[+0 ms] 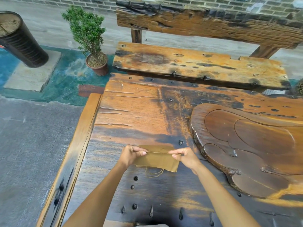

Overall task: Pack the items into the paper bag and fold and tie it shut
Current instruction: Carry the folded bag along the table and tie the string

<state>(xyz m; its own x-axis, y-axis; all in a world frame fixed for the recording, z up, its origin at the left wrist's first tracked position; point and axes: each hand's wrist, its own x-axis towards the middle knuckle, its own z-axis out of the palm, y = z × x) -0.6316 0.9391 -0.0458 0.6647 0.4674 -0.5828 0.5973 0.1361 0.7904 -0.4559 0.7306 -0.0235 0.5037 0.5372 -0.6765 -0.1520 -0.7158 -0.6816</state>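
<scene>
A flat brown paper bag [157,160] lies on the dark wooden table [134,115], near its front. A thin string [157,152] is stretched taut across the bag's upper part. My left hand [131,154] pinches the string's left end at the bag's left edge. My right hand [185,157] pinches the right end at the bag's right edge. A loop of twine handle [154,173] pokes out below the bag's near edge. What is inside the bag is hidden.
A carved wooden tea tray [246,145] fills the table's right side, close to my right hand. A wooden bench [196,64] stands beyond the table. A potted shrub [91,41] and a dark cylinder [19,38] stand on the floor at left.
</scene>
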